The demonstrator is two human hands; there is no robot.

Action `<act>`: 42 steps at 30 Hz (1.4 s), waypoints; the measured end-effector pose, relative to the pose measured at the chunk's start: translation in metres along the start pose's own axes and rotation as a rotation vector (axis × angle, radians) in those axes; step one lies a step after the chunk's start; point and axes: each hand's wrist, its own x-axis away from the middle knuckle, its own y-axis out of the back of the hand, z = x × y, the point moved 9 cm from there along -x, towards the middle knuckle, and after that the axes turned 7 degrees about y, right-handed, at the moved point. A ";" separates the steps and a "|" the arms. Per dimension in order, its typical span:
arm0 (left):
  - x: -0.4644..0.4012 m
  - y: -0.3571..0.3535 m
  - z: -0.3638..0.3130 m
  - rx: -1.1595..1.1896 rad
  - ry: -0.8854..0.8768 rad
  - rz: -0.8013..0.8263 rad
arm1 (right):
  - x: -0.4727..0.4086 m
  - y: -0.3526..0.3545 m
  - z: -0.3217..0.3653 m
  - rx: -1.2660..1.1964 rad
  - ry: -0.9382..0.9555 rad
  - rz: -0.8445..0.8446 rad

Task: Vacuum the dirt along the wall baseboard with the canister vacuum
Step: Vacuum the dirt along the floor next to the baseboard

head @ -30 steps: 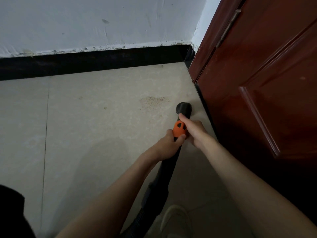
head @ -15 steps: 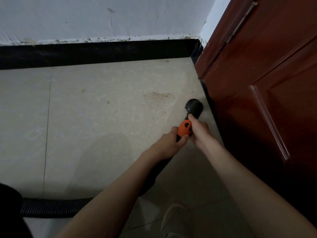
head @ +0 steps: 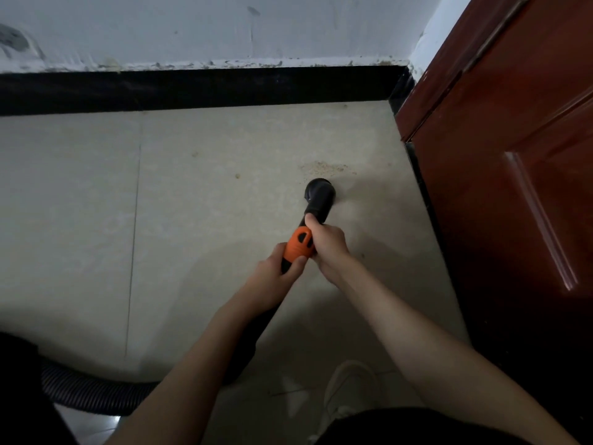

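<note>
The person stands over a pale tiled floor (head: 199, 220) in the corner of the room, both arms stretched down and forward. Both hands are clamped on the vacuum wand (head: 282, 290), close together, one just behind the other. The right hand (head: 329, 244) is wrapped round the black tube just behind the nozzle, fingers curled over its top. The left hand (head: 276, 277) grips the tube a little further back, its thumb lying against the orange collar (head: 300, 245) that sits between the two hands.

The round black nozzle (head: 320, 192) points down at the floor, just short of a small patch of brownish dirt (head: 325, 168). That dirt lies out on the tile, near the dark red door (head: 500, 162) on the right and some way off the black baseboard (head: 192, 89) that runs along the foot of the white wall (head: 224, 27). Whether the nozzle's mouth actually touches the tile, I cannot tell from here.

From the hands the wand slants back toward the person and joins a ribbed black hose (head: 93, 393), which curves off along the floor to the lower left. A light-coloured shoe (head: 349, 390) shows below the arms, planted on the tile. A few stray specks lie on the floor further left (head: 237, 176).
</note>
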 end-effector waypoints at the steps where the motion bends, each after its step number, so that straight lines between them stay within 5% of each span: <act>1: 0.001 0.005 0.005 0.002 0.008 -0.014 | 0.002 -0.008 0.000 0.004 -0.004 0.019; 8: -0.003 0.021 0.008 0.002 0.016 -0.088 | -0.001 -0.028 0.006 -0.028 -0.044 0.072; 23: -0.034 -0.043 -0.072 -0.052 -0.124 0.142 | -0.032 0.077 0.024 -0.182 0.001 -0.194; 42: -0.042 0.017 -0.038 0.068 -0.015 -0.112 | -0.042 -0.009 0.046 -0.005 -0.015 0.039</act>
